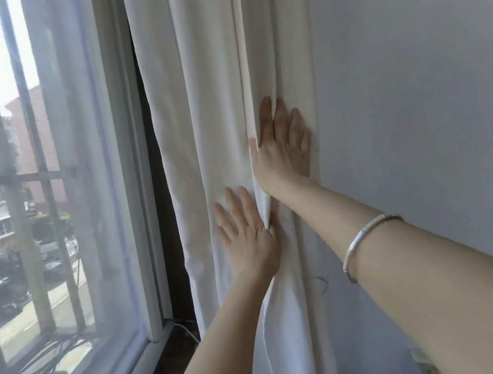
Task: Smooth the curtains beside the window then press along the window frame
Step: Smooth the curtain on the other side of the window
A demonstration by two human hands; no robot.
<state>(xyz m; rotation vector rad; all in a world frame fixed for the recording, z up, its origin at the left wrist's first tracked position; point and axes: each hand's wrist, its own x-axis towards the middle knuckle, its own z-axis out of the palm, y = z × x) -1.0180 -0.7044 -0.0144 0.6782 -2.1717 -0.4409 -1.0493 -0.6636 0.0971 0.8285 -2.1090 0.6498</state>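
Observation:
A white curtain (pixel 204 79) hangs in vertical folds between the window and the wall. My left hand (pixel 247 239) lies flat on it with fingers spread, its thumb tucked against a raised fold. Higher up and to the right, my right hand (pixel 283 144) presses flat on the curtain's right part, with that same fold running along its thumb side. A silver bangle (pixel 365 242) sits on my right forearm. The white window frame (pixel 130 173) stands upright to the left of the curtain, untouched by either hand.
The window pane (pixel 27 191) at left shows bars, buildings and a street outside. A dark gap (pixel 164 200) separates frame and curtain, with a white cable (pixel 189 330) on the dark sill. A plain pale wall (pixel 432 74) fills the right side.

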